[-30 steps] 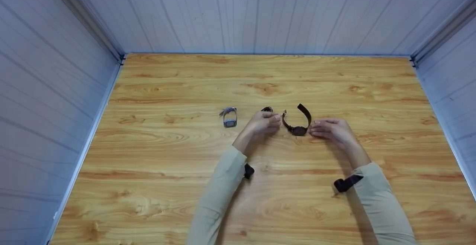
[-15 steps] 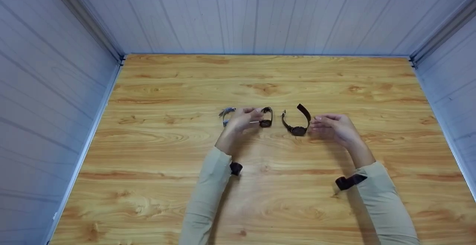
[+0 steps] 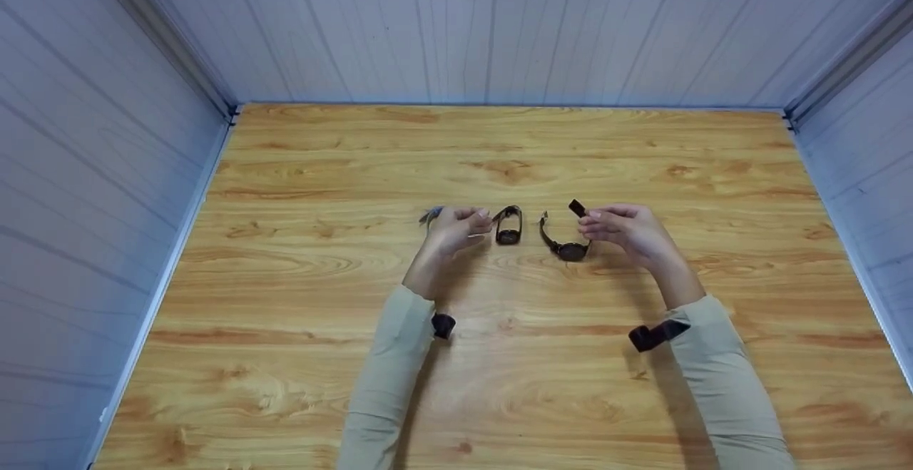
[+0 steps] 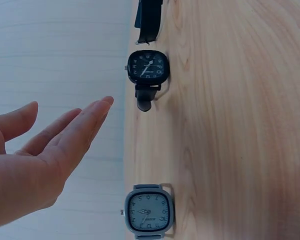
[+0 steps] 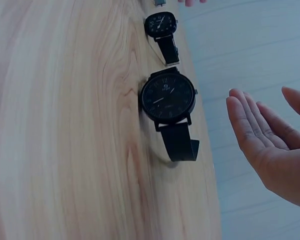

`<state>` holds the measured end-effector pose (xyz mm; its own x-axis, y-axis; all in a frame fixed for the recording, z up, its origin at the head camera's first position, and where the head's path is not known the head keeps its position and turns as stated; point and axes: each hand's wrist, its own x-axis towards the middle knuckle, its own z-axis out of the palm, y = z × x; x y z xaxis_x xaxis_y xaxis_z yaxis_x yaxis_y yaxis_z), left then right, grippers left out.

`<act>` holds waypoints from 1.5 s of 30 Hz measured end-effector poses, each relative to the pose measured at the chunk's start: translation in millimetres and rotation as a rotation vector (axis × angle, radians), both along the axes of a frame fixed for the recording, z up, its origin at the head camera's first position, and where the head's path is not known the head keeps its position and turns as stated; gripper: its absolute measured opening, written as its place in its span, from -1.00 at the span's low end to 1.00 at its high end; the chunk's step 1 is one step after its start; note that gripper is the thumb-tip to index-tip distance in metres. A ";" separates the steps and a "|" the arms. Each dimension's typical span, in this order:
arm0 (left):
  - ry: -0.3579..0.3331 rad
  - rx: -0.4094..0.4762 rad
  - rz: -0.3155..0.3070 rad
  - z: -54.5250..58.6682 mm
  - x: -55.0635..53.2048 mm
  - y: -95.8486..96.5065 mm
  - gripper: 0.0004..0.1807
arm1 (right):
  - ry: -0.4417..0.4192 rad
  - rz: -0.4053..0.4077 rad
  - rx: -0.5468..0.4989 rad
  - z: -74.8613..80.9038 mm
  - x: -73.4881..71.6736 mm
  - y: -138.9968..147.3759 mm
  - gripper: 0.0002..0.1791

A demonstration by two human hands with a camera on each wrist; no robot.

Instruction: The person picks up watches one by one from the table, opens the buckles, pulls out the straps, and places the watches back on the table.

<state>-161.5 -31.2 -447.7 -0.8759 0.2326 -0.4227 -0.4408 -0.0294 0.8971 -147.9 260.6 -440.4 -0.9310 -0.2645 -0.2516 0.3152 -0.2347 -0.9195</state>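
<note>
Three wristwatches stand in a row on the wooden table. My left hand (image 3: pixel 451 233) hovers over the grey-blue square watch (image 4: pixel 149 211), hiding most of it in the head view; its fingers are extended and hold nothing. In the middle is a small black watch (image 3: pixel 508 237) with its strap closed into a loop. To its right, a larger round black watch (image 3: pixel 571 252) has its strap undone, the ends spread apart. My right hand (image 3: pixel 628 232) overlaps this watch's right strap in the head view. The right wrist view shows that hand's fingers straight and apart from the watch.
The wood-grain table (image 3: pixel 356 356) runs back to a pale panelled wall (image 3: pixel 456 28), with side panels at left and right. A black wrist camera (image 3: pixel 650 336) hangs from the right sleeve, another black camera (image 3: pixel 444 326) from the left.
My left hand has moved left, from beside the small black watch to over the grey-blue one. My right hand has shifted slightly left and away from me, covering part of the round watch's strap.
</note>
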 end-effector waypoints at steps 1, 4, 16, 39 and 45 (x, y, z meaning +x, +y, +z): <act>0.000 0.010 0.003 -1.2 0.1 -0.1 -0.60 | 0.000 0.005 -0.001 0.8 -0.9 -1.6 -0.86; -0.002 0.020 0.011 -4.5 0.2 0.0 -0.60 | -0.006 0.007 0.009 2.9 -3.0 -6.4 -0.81; -0.088 0.013 0.060 -15.0 -2.6 2.2 -0.64 | -0.013 0.050 0.015 -5.8 -6.8 -26.5 -0.79; -0.133 0.042 0.044 -28.0 -5.0 9.8 -0.66 | -0.157 0.092 0.089 -28.3 -11.7 -71.2 -0.57; -0.135 0.042 0.034 -28.9 -5.7 10.7 -0.64 | -0.172 0.073 0.084 -33.1 -10.9 -78.5 -0.57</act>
<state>-167.2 -20.5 -476.5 -0.8191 0.2244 -0.5279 -0.5558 -0.0828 0.8272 -158.8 182.1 -473.5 -0.8514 -0.3011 -0.4294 0.4828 -0.1301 -0.8660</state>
